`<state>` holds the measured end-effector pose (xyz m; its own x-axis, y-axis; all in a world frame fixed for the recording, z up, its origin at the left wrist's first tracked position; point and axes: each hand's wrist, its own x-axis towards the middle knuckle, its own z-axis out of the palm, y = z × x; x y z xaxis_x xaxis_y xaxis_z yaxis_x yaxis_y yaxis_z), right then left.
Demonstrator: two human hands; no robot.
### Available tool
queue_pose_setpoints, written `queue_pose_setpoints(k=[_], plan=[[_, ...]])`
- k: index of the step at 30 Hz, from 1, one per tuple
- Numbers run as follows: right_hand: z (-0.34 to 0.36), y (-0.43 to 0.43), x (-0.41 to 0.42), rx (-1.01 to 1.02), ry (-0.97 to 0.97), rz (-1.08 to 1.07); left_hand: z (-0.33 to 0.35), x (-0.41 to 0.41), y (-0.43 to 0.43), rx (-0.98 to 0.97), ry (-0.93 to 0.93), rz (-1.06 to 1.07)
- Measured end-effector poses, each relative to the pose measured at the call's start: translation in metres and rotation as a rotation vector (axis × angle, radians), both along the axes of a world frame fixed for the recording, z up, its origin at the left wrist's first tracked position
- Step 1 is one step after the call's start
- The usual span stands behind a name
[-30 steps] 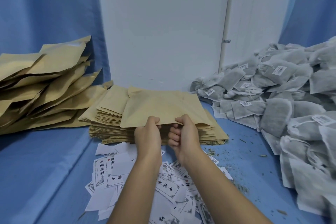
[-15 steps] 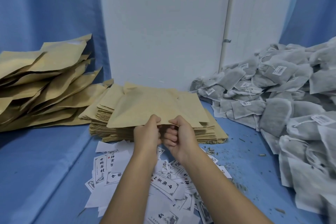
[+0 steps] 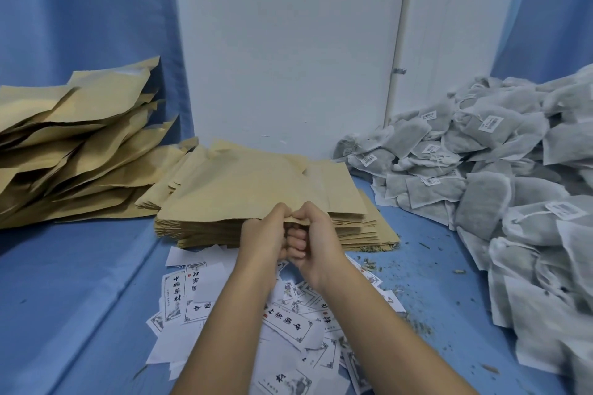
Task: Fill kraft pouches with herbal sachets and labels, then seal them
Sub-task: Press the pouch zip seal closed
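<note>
**Both hands pinching the mouth of the top kraft pouch**

The left hand (image 3: 261, 234) and the right hand (image 3: 317, 242) are gripping the near edge of one kraft pouch (image 3: 256, 183), thumbs on top and fingers curled under, knuckles touching. That pouch is lying over the stack of flat pouches (image 3: 199, 231) at the middle of the work surface, its near edge raised slightly off the stack.

Below the wrists, white paper labels (image 3: 285, 321) are lying in a loose scatter, showing black Chinese characters inside ornate borders; 中, 茶 and 材 are reading clearly on several. The small tags on the herbal sachets (image 3: 481, 199) heaped at the right are carrying barcode-like print, too small to read. A pile of bulging pouches (image 3: 80, 144) is leaning at the left.

Everything is sitting on a blue cloth surface (image 3: 64, 298) sprinkled with herb crumbs (image 3: 417, 269). A white panel (image 3: 288, 42) is standing behind, with blue curtains (image 3: 80, 9) hanging on either side.

Compared with a second ago, the hands are sitting closer together, the gap between them gone, and the pouch is lying lower over the stack.
</note>
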<state>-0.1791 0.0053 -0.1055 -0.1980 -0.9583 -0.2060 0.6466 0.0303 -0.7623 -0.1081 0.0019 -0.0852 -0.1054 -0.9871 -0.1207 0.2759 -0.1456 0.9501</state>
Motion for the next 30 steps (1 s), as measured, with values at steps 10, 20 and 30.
queue_pose_setpoints(k=[10, 20, 30], plan=[[0.000, -0.001, 0.000, -0.015, 0.063, -0.011, -0.001, 0.002, -0.002, -0.027, -0.063, -0.023], [0.001, -0.002, 0.004, -0.057, 0.050, 0.042, -0.004, 0.005, -0.010, -0.064, -0.056, 0.152], [0.002, 0.006, 0.008, -0.041, 0.340, 0.095, -0.011, 0.007, -0.015, -0.064, -0.072, 0.117]])
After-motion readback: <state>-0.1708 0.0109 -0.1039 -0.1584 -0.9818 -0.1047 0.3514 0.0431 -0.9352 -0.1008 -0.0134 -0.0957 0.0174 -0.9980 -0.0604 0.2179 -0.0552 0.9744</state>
